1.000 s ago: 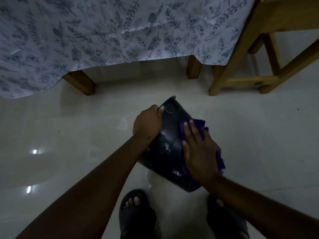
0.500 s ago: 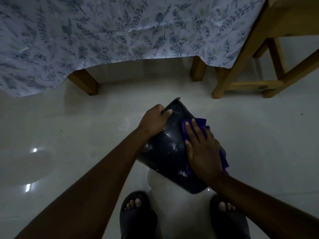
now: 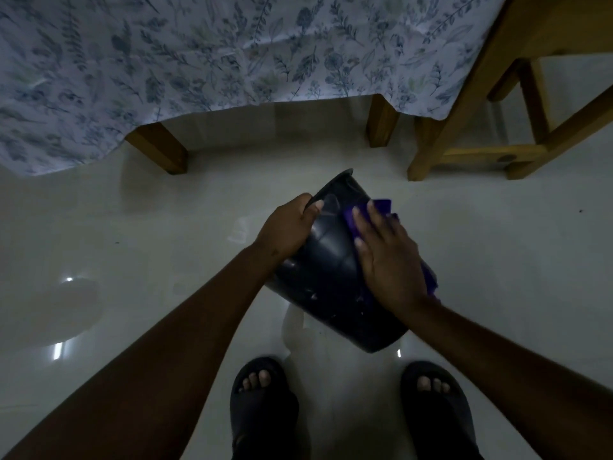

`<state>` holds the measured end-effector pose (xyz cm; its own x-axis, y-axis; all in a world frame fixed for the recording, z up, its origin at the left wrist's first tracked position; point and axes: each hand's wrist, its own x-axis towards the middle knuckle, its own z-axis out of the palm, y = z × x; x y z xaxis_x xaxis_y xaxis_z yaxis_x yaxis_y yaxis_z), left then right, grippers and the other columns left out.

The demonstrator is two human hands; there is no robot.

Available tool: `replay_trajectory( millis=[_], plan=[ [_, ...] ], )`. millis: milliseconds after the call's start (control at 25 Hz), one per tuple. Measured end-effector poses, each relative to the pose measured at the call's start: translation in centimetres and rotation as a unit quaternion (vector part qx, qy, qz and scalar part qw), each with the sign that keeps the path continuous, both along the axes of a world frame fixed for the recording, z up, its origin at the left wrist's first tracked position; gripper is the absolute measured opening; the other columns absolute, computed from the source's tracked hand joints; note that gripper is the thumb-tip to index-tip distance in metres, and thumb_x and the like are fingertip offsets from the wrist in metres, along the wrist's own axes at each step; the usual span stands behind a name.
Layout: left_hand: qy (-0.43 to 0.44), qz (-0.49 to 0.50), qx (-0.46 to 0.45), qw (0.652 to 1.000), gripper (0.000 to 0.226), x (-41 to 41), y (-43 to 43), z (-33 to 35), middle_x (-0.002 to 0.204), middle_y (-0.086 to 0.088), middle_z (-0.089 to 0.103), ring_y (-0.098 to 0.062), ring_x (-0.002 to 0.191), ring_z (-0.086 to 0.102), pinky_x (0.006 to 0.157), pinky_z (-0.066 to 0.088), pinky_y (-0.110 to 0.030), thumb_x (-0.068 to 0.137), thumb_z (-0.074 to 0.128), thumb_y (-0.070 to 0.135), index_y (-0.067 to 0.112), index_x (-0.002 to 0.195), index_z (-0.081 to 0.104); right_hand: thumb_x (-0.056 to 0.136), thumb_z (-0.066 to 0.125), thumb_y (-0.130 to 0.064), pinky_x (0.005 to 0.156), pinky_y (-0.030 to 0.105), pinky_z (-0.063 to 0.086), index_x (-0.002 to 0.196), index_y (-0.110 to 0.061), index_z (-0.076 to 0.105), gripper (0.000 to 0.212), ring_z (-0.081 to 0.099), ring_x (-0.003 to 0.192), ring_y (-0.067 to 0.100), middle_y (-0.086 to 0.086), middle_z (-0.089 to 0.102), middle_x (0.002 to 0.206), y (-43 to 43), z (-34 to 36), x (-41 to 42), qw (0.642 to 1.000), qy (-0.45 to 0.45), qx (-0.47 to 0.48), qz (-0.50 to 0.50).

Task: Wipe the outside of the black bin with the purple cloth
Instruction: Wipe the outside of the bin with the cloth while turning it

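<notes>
The black bin (image 3: pixel 326 270) is held tilted above the pale floor, its open rim pointing away from me toward the table. My left hand (image 3: pixel 288 227) grips the rim on the bin's left side, thumb over the edge. My right hand (image 3: pixel 386 260) lies flat on the bin's right outer wall, pressing the purple cloth (image 3: pixel 381 207) against it. Most of the cloth is hidden under the palm; purple edges show past the fingertips and by the wrist.
A table with a floral blue-and-white cloth (image 3: pixel 199 54) and wooden legs (image 3: pixel 159 147) stands ahead. A wooden chair (image 3: pixel 491 127) is at the upper right. My feet in dark sandals (image 3: pixel 262 403) stand just below the bin on the glossy floor.
My right hand and the cloth have slid up the bin's wall toward the rim. The bin stays tilted in my left hand's grip; the camera view has shifted slightly.
</notes>
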<state>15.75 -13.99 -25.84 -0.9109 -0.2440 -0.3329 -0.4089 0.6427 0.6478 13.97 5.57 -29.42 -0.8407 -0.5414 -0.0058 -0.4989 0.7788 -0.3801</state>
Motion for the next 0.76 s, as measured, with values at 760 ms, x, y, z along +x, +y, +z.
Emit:
replay_trajectory(
  millis=[760],
  plan=[
    [-0.020,0.019,-0.065,0.998,0.034,-2.1,1.3,-0.3,0.080,-0.002,0.058,-0.021,0.073,0.053,0.059,0.034,-0.029,0.101,0.033,0.040,0.015,0.089,0.053,0.096,0.030,-0.038,0.109,0.055,0.020,0.151,-0.030,0.018,0.057,0.017,0.145,0.035,0.002,0.018,0.161,0.3,-0.4,4.8,0.996,0.019,0.037,0.073]
  ],
)
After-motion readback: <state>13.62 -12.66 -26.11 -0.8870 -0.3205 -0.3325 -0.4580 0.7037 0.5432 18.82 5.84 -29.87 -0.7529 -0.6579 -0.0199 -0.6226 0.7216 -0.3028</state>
